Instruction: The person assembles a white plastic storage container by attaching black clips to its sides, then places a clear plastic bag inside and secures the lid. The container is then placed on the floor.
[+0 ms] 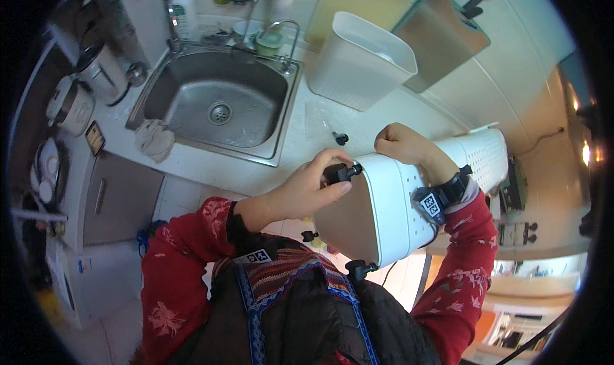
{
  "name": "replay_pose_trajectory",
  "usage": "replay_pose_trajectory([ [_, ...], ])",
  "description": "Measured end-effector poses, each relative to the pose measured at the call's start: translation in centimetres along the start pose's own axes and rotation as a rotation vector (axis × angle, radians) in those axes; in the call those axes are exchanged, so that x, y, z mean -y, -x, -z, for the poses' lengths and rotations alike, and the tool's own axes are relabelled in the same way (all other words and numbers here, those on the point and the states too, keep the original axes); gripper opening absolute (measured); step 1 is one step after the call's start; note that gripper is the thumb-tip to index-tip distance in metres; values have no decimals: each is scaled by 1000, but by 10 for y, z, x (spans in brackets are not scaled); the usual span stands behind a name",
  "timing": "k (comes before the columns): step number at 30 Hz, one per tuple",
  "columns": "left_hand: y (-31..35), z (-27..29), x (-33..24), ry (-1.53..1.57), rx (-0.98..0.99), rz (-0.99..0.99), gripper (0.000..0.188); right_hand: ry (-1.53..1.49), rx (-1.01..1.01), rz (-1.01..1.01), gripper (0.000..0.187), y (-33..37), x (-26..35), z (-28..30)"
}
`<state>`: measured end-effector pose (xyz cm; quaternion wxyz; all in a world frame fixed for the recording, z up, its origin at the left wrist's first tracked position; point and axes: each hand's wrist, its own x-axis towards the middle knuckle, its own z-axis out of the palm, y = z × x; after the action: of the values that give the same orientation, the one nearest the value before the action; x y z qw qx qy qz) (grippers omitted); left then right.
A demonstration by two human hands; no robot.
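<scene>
A white plastic storage bin with small holes in its side lies tipped over in front of me, its flat base turned to the left. My left hand pinches a black caster at the base's upper corner. Two more black casters sit at lower corners, one at the left and one at the near end. My right hand is curled into a fist against the bin's far edge, its forearm across the side; what its fingers hold is hidden. A loose black caster lies on the counter.
Beyond the bin stands a tall white open container, with cutting boards behind it. A steel sink is set into the counter at the left, a cloth on its near rim. A kettle and a rice cooker stand farther left.
</scene>
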<state>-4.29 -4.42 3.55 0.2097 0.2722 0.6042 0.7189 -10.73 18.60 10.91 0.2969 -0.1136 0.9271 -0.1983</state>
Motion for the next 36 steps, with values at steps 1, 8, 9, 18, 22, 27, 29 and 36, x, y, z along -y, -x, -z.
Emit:
replay_pose_trajectory([
  [1,1,0,1,-57,13,-99,39,8,-11,7,36,4,0,-2],
  [8,-23,16,9,-605,57,-474,42,51,-36,39,33,10,3,3],
  [9,-24,13,10,-627,46,-507,41,81,-25,33,34,10,3,4],
  [18,-26,-4,15,-339,27,-313,36,84,-118,46,29,10,1,1],
  [22,-20,-7,12,-175,47,-152,33,79,-105,10,29,11,3,2],
  [27,-12,-14,14,4,-29,-2,33,98,-118,15,32,10,5,3],
  [29,-8,-15,13,254,-27,202,33,77,-111,1,33,9,6,4],
  [36,-3,-9,10,663,50,309,31,71,-97,-11,39,6,7,4],
])
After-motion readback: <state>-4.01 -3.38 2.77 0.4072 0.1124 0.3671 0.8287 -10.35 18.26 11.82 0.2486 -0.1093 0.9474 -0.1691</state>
